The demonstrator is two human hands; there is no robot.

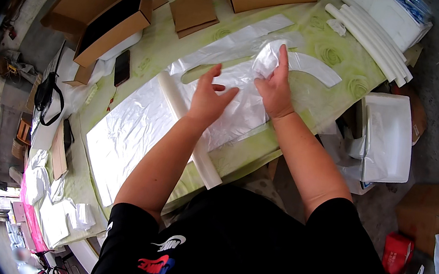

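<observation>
A large, thin white plastic apron-like sheet (pixel 130 130) lies spread over the table, with a curved cut-out and strap-like strips at its far end. My right hand (pixel 277 92) pinches a crumpled bunch of the white plastic film (pixel 267 58) above that far end. Just to its left, my left hand (pixel 211 99) hovers over the sheet, fingers apart and holding nothing. A white roll (pixel 206 169) lies across the sheet, passing under my left forearm, which hides part of it.
The table has a green floral cover (pixel 329 54). Open cardboard boxes (pixel 114 27), brown cardboard pieces (pixel 194 10) and a dark phone (pixel 122 67) lie at the far left. Several white tubes (pixel 370 40) rest at the far right. A white foam box (pixel 393 139) stands beyond the right edge.
</observation>
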